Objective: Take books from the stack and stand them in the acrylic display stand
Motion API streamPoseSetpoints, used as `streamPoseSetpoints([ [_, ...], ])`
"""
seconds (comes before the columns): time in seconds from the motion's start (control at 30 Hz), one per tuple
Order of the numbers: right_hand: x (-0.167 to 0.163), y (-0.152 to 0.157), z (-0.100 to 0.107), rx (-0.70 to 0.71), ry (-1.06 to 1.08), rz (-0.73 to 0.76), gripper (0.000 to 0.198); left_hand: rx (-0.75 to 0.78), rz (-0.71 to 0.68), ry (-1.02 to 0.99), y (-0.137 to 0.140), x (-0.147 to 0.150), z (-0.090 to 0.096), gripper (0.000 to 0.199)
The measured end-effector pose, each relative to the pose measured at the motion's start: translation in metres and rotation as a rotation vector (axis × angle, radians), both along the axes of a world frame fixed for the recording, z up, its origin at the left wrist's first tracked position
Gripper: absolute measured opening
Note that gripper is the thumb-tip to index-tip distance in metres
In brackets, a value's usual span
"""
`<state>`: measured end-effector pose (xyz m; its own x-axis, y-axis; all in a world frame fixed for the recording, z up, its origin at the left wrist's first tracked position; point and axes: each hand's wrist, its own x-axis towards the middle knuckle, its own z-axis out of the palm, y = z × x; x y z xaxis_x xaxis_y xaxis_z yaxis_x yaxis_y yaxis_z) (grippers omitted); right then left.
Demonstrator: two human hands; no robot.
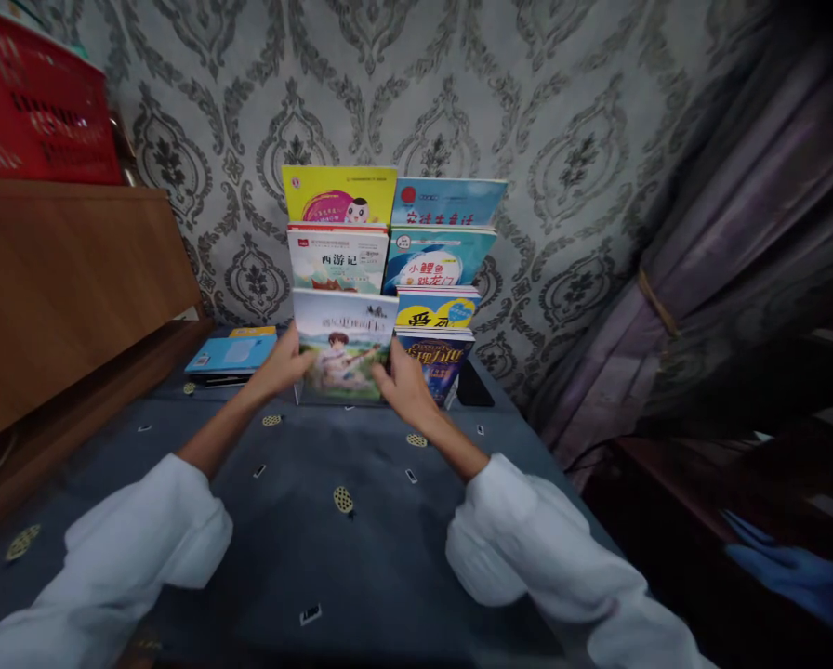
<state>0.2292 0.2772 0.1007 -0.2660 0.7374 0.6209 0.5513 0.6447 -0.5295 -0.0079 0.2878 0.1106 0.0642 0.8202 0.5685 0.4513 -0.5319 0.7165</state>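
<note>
Between my two hands stands a picture book (343,353) with a green meadow and a child on its cover. My left hand (284,364) grips its left edge, thumb on the front. On its right edge my right hand (406,381) is closed the same way. Behind it rise a white book (339,258) and a yellow book (339,195), in tiers. The right column holds a blue book (451,197), a teal book (441,255), a blue-and-yellow book (437,307) and a dark purple book (448,358), partly covered by my right hand. Whatever supports the books is hidden.
A small pile of books with a blue cover (231,353) lies at the left on the dark patterned cloth (263,530). A dark flat object (476,386) lies right of the books. A wooden cabinet (74,279) bears a red basket (40,102). A curtain (632,307) hangs at right.
</note>
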Motion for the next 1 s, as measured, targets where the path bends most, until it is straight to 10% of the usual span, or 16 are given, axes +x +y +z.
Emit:
streamPoseSetpoints([
  [0.17, -0.02, 0.026, 0.029, 0.29, 0.132, -0.018, 0.014, 0.233, 0.088, -0.142, 0.03, 0.0, 0.03, 0.036],
  [1.0, -0.035, 0.078, 0.007, -0.034, -0.064, -0.099, 0.03, -0.072, 0.115, -0.133, 0.054, -0.013, 0.009, 0.036],
])
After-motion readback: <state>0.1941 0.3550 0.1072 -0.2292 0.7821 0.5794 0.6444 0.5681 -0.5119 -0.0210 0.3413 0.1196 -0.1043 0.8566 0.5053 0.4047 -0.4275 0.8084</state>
